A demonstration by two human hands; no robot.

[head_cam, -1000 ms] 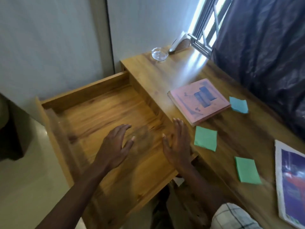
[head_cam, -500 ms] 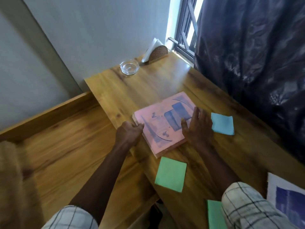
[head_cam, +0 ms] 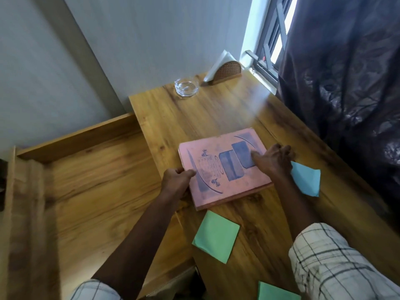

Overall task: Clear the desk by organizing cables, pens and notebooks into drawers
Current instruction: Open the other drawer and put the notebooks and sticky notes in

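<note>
Wooden surface (head_cam: 216, 118) by a curtained window (head_cam: 273, 40), open drawer (head_cam: 86, 191) pulled out at its left. Flat on the surface beside the drawer, pink notebook (head_cam: 223, 169), left grip (head_cam: 175, 180) clasping its left edge, thumb on the cover, right grip (head_cam: 273, 161) curled round its right edge. Just in front, green sticky pad (head_cam: 216, 236); blue sticky pad (head_cam: 306, 180) by the right grip.

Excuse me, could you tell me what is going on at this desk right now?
A person is taking hold of the pink notebook on the wooden desk. The left hand grips its left edge and the right hand grips its right edge. The notebook is not yet in the drawer, which stands pulled open on the left. A green sticky note and a blue sticky note lie nearby.
</note>
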